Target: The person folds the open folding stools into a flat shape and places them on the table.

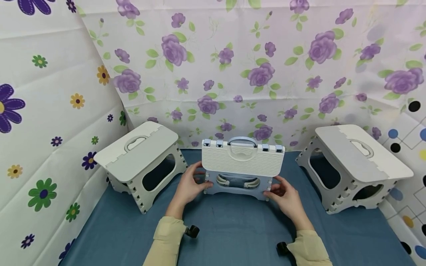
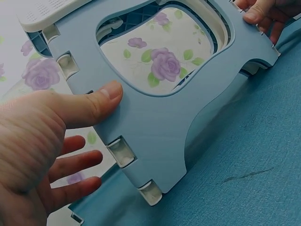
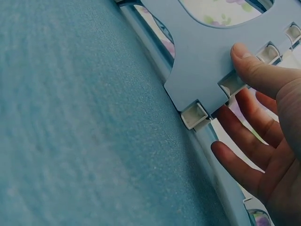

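A flowered cloth rises behind the blue tabletop. A grey-and-white stool stands at the left, another at the right. Between them is a smaller-looking blue-and-white stool, white panel facing the person above blue legs. The left hand and right hand each have their grip clamped on its side edges, thumbs in front. A blue handle tops it.
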A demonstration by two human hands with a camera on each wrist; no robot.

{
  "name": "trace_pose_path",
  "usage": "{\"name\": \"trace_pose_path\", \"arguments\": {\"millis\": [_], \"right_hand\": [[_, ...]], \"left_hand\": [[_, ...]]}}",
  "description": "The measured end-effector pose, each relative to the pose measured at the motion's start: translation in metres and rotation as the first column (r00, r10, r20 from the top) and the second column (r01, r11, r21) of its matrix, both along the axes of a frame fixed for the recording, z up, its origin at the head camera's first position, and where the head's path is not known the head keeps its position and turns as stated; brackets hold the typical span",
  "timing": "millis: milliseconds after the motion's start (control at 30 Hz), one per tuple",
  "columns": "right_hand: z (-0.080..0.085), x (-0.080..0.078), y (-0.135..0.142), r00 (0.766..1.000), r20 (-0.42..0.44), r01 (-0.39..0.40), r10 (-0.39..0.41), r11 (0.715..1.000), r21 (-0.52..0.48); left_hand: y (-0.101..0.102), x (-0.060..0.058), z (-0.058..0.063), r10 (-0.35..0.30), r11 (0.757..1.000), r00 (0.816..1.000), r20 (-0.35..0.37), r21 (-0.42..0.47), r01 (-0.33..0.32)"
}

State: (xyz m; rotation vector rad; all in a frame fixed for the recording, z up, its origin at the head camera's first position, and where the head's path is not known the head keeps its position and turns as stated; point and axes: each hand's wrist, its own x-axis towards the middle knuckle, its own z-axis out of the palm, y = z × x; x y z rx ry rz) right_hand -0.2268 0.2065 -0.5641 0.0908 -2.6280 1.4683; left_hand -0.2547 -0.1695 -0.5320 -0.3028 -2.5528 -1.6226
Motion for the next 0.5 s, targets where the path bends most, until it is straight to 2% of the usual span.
{"name": "trace_pose_path", "arguments": {"millis": [267,500], "right_hand": [[-0.0032,-0.0008,-0.0028,1.0,0.018,-0.007,0.006,0.998,0.069],[-0.0029,0.0001,-0.0021,1.0,0.025,-0.012,0.01,0.996,0.091]], "left_hand": [[0.0048,-0.0046,-0.0077,-0.069,0.995,0.997,-0.019,-0.071,0.067],[0.0063,-0.0017,-0.006,-0.074,0.994,0.997,-0.004,-0.079,0.074]]}}
